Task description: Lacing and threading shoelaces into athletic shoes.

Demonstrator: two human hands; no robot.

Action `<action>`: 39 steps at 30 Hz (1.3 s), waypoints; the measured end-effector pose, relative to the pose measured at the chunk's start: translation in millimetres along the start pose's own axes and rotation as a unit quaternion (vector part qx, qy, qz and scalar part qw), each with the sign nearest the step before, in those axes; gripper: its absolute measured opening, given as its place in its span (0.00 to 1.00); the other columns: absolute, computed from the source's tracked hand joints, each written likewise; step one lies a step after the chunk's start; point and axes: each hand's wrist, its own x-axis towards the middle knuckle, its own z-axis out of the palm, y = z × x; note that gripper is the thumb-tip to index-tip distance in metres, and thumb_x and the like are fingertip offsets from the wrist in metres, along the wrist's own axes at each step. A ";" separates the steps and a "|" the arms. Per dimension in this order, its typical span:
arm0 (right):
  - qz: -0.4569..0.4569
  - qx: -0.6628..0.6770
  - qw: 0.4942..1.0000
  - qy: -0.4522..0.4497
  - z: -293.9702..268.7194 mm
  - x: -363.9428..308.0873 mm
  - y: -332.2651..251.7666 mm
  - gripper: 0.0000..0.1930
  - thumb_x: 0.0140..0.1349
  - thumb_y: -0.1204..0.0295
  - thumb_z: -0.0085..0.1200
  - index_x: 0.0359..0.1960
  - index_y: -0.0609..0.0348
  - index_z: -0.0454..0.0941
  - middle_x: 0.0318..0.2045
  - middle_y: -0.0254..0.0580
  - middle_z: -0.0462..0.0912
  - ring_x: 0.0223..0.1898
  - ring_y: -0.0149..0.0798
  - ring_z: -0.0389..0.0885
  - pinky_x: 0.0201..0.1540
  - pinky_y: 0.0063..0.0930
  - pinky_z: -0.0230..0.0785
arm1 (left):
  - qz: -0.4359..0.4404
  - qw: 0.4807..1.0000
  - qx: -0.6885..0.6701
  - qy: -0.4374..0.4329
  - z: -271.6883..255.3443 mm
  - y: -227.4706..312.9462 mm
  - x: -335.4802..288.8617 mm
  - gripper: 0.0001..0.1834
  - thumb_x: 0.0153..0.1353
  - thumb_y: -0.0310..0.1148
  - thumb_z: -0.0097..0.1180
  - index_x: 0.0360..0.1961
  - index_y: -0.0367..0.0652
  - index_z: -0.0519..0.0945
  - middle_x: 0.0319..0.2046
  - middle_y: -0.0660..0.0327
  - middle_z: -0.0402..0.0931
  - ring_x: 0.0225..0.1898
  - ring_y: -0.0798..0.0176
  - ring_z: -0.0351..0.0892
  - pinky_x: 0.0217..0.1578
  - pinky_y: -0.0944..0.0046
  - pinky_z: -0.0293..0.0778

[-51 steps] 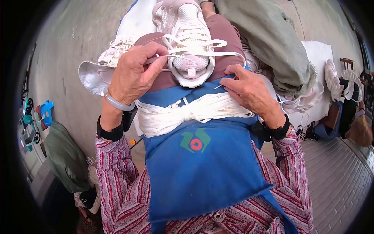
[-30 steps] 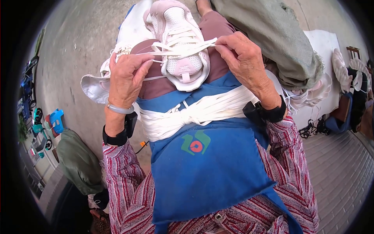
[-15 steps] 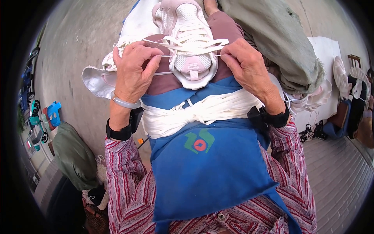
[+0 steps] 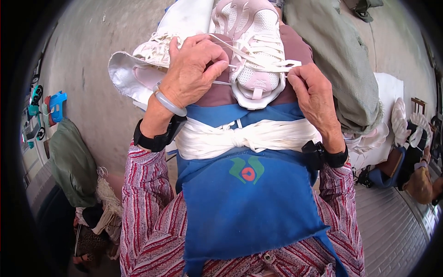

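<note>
Lacing the pale pink sneaker (image 4: 253, 51) propped sole-down on my lap above the blue apron (image 4: 244, 203), I judge I am mid-threading: left hand (image 4: 191, 74) and right hand (image 4: 314, 94) each pinch the white lace (image 4: 272, 64) taut, fingers closed; next, feeding an eyelet needs slack.

A pale pink and white mesh sneaker (image 4: 253, 51) is lying on the person's lap, its toe pointing away and its tongue end facing the body. Flat white laces (image 4: 265, 51) are crossing over its upper in several rows. One lace end is running tight to the left, another to the right. A thick bundle of loose white laces (image 4: 240, 137) is resting across the blue apron, just below the shoe.
</note>
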 end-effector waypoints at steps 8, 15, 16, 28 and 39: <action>0.118 0.054 0.991 0.027 7.4 -3.6 0.2 0.05 0.59 0.76 0.56 0.36 0.61 0.78 0.27 0.41 0.75 0.27 0.37 0.74 0.31 0.29 0.68 | 0.005 0.999 -0.029 -0.023 2.5 -4.0 6.6 0.05 0.61 0.38 0.54 0.31 0.51 0.75 0.38 0.69 0.75 0.58 0.55 0.64 0.61 0.42 0.43; 0.019 -0.071 0.990 0.124 15.7 -13.1 -12.1 0.09 0.55 0.79 0.60 0.38 0.62 0.77 0.35 0.42 0.74 0.23 0.34 0.72 0.29 0.26 0.69 | 0.011 0.999 -0.023 -0.025 5.1 -5.2 8.2 0.04 0.60 0.36 0.54 0.30 0.50 0.74 0.38 0.68 0.75 0.58 0.54 0.65 0.60 0.40 0.44; 0.026 -0.081 0.987 0.136 16.6 -14.7 -15.5 0.10 0.55 0.78 0.61 0.39 0.61 0.77 0.36 0.42 0.74 0.24 0.34 0.72 0.29 0.27 0.70 | 0.015 1.000 -0.025 -0.011 6.6 -6.0 6.7 0.04 0.60 0.35 0.54 0.29 0.50 0.74 0.38 0.68 0.75 0.58 0.54 0.65 0.60 0.40 0.45; 0.026 -0.177 0.979 0.100 22.7 -24.1 -18.6 0.20 0.54 0.71 0.64 0.48 0.62 0.73 0.41 0.48 0.73 0.37 0.47 0.78 0.34 0.35 0.74 | 0.012 1.000 0.009 0.001 15.1 5.7 8.1 0.03 0.60 0.32 0.53 0.29 0.47 0.75 0.42 0.68 0.75 0.59 0.54 0.64 0.61 0.31 0.41; -0.032 -0.167 0.980 0.100 39.1 -18.1 -11.6 0.12 0.60 0.78 0.50 0.46 0.68 0.72 0.40 0.55 0.73 0.36 0.56 0.76 0.41 0.42 0.70 | 0.081 0.993 0.046 0.072 19.7 8.9 5.8 0.03 0.59 0.32 0.54 0.31 0.48 0.78 0.39 0.67 0.77 0.57 0.56 0.67 0.59 0.32 0.46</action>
